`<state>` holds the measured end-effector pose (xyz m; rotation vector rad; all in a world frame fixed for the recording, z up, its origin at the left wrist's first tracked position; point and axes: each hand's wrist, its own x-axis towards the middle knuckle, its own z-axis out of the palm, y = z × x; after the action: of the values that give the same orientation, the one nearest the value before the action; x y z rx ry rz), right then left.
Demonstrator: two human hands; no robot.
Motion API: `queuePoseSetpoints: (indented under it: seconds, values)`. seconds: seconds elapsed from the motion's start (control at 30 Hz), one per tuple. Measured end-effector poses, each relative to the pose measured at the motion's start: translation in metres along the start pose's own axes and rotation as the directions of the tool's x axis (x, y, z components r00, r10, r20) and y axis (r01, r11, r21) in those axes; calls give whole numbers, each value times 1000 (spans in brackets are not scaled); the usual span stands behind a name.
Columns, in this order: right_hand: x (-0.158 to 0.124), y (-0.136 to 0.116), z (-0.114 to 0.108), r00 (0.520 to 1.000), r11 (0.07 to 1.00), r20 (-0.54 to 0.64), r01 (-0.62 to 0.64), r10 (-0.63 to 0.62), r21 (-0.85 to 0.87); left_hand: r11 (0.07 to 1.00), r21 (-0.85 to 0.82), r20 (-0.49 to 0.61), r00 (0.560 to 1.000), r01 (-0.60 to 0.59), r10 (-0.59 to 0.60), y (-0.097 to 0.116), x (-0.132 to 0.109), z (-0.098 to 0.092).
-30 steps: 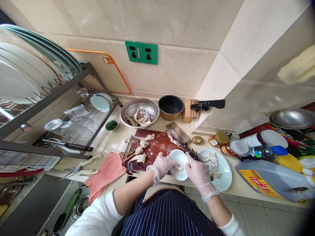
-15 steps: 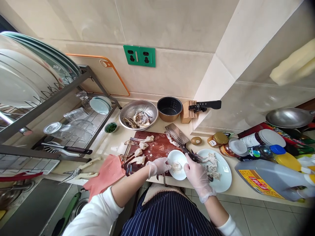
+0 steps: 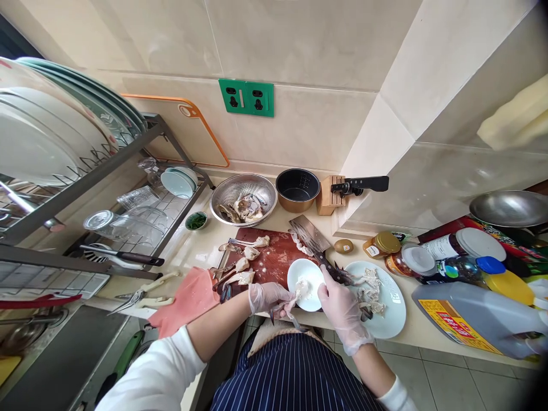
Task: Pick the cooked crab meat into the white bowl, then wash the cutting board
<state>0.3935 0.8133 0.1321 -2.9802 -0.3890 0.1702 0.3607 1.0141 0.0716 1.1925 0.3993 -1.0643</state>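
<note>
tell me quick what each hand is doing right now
Left hand: shut on a crab piece, at the small bowl.
Right hand: on the bowl's right rim; grip cannot be told.

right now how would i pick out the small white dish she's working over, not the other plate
Start at the dark red cutting board in the middle of the counter. At its near right corner, between the two gloved hands, sits the small white dish with a little pile of white meat. The larger white plate to its right is wider and holds crab shell scraps.
</note>
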Motion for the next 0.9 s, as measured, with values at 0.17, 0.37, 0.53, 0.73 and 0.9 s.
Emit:
queuePoseSetpoints:
  seconds: [0.17, 0.37, 0.53, 0.73, 0.9]
  values:
    - [0, 3, 3, 999, 1000, -54, 3, -3, 8, 980, -201, -44, 999, -5, -4, -5, -1, 20]
    - [-1, 8, 11, 992, 999, -125, 23, -20, 28, 933, 295, -488, 806, -208, 334, -3, -8, 37]
    - [-2, 7, 9, 990, 999, -137, 41, -38, 23, 257, 965, -234, 615, 52, 753, -10, -4, 33]
    - [-3, 5, 1, 972, 989, -193, 122, -137, -87, 345, 937, -277, 711, 52, 646, 0, -7, 28]
    - [-1, 4, -2, 952, 973, -218, 186, -213, -137, 327, 935, -312, 750, 135, 583, 17, -9, 32]
